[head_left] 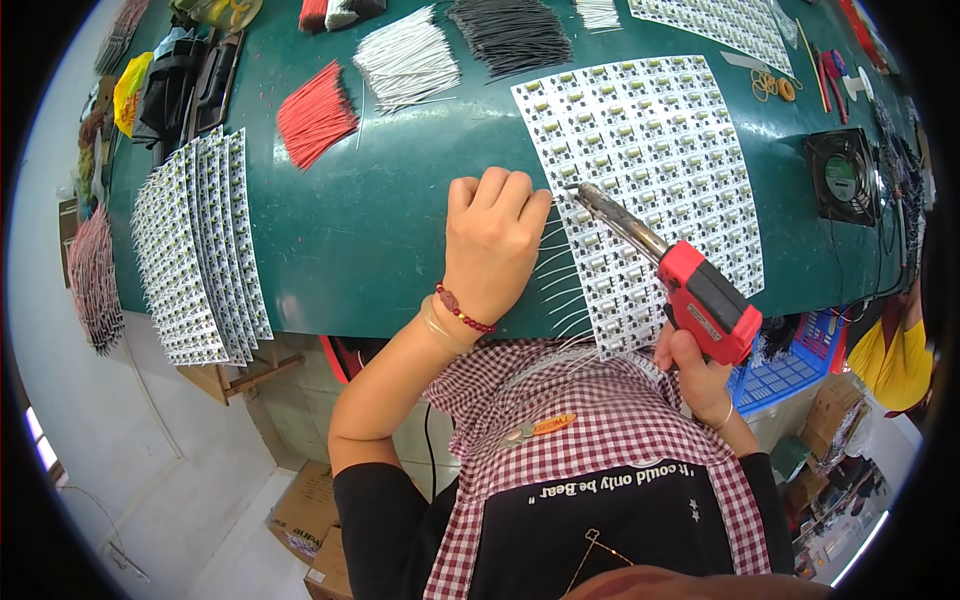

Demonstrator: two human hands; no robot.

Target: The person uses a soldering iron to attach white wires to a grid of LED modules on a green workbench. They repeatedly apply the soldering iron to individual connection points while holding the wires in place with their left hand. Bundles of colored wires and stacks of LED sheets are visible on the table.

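The left hand (495,235) is curled, knuckles up, beside the left edge of a white sheet of circuit boards (665,170); its fingertips are bent out of sight, so it is not possible to tell whether they pinch anything. The right hand (693,372) is wrapped around the handle of a red and black soldering gun (708,305), whose metal nose slants up and left across the sheet, its tip near the sheet's left edge and just beside the left hand's fingers. Whether the tip touches the sheet is too small to tell. The sheet lies on a green surface (390,220), its near end at the front edge, and thin white wires (565,290) stick out in a row along its left side. A bracelet of red beads (478,322) circles the left wrist, and the person wears a checked apron (600,435).

Beyond the hands lie piles of cut wire: red (318,115), white (407,60) and black (510,38). To the far left, several more sheets (180,260) overlap in a fanned stack. To the right are a small black fan (842,178), a roll of tape (786,90) and some rubber bands (764,84). Below the surface on the right is a blue basket (785,378)
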